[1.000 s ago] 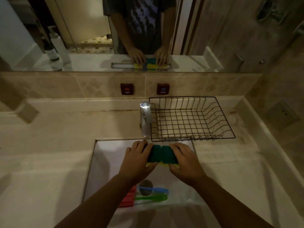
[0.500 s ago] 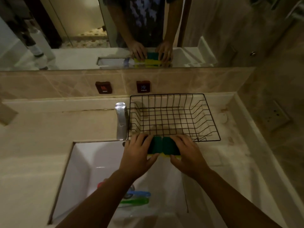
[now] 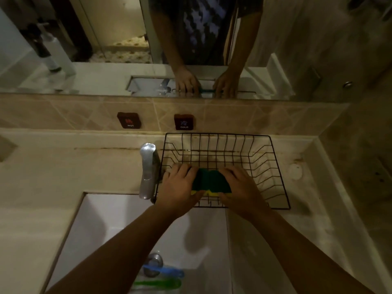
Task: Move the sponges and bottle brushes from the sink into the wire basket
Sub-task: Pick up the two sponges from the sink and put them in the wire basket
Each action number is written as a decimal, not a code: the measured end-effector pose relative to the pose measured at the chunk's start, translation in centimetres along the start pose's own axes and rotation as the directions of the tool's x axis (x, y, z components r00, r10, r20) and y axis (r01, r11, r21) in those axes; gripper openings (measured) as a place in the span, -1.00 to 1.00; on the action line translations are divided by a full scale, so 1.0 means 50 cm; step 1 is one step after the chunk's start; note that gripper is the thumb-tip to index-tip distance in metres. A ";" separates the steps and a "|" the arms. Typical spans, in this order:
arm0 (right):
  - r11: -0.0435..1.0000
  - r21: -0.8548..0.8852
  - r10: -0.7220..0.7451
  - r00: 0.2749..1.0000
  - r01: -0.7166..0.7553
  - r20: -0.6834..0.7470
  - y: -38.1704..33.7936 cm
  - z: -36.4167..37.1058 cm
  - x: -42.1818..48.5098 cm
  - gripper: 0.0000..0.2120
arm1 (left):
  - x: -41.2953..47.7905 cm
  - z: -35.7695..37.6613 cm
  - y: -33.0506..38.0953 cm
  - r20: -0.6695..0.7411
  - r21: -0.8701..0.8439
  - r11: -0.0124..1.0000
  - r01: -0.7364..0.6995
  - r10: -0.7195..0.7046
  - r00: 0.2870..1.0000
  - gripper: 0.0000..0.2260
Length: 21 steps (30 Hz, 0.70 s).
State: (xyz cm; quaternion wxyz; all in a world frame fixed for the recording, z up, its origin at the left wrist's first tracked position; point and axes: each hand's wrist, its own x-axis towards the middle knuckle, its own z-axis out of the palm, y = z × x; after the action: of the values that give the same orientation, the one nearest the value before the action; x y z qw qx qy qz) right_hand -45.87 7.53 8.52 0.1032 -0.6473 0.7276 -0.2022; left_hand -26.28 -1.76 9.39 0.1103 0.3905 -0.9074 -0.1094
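The left hand [image 3: 179,187] and right hand [image 3: 241,190] pressed two green-and-yellow sponges [image 3: 211,181] between them, fingers curled over the ends, inside the front of the wire basket [image 3: 273,166]. Below the wrists, blue [image 3: 167,271] and green brushes [image 3: 161,284] lay in the sink [image 3: 101,219].

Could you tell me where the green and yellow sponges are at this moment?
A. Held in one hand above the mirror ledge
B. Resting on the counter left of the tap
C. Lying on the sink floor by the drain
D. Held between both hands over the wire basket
D: the left hand and right hand press the sponges between them, inside the outline of the wire basket.
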 end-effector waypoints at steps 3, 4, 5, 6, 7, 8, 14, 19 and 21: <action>1.000 0.029 0.000 1.000 0.001 -0.012 0.026 0.008 0.033 -0.39 | 0.041 0.012 -0.006 0.036 0.005 1.000 -0.004 0.003 0.999 -0.40; 1.000 0.030 0.003 1.000 -0.003 -0.002 0.034 0.011 0.043 -0.39 | 0.054 0.017 -0.010 0.056 0.003 1.000 -0.001 0.001 0.998 -0.39; 0.999 0.033 0.009 1.000 -0.010 0.017 0.041 0.014 0.053 -0.38 | 0.065 0.022 -0.015 0.082 -0.007 1.000 0.007 -0.006 0.997 -0.39; 0.999 0.038 0.013 0.999 -0.015 0.032 0.047 0.017 0.061 -0.37 | 0.075 0.028 -0.020 0.113 -0.022 1.000 0.018 -0.016 0.994 -0.39; 0.999 0.044 0.016 0.999 -0.018 0.038 0.053 0.020 0.068 -0.35 | 0.085 0.033 -0.025 0.140 -0.037 0.999 0.030 -0.025 0.990 -0.39; 0.999 0.049 0.015 0.999 -0.017 0.038 0.058 0.022 0.074 -0.33 | 0.094 0.039 -0.030 0.158 -0.050 0.998 0.041 -0.033 0.987 -0.40; 0.999 0.046 0.013 0.996 -0.017 0.088 0.084 0.037 0.128 -0.39 | 0.146 0.079 -0.052 0.163 -0.111 0.991 0.070 -0.052 0.985 -0.43; 0.999 0.035 0.007 0.996 -0.010 0.086 0.105 0.056 0.162 -0.34 | 0.184 0.101 -0.063 0.161 -0.073 0.993 0.090 -0.077 0.984 -0.41; 0.999 0.043 -0.003 0.998 0.000 0.063 0.111 0.063 0.173 -0.38 | 0.195 0.110 -0.066 0.160 -0.069 0.993 0.091 -0.079 0.984 -0.40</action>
State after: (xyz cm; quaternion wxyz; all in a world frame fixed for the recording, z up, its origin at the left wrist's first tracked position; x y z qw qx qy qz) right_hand -50.81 -1.06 4.29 0.1398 -0.6516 0.7189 -0.1974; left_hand -32.15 -10.49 4.32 0.0482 0.4147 -0.8909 -0.1788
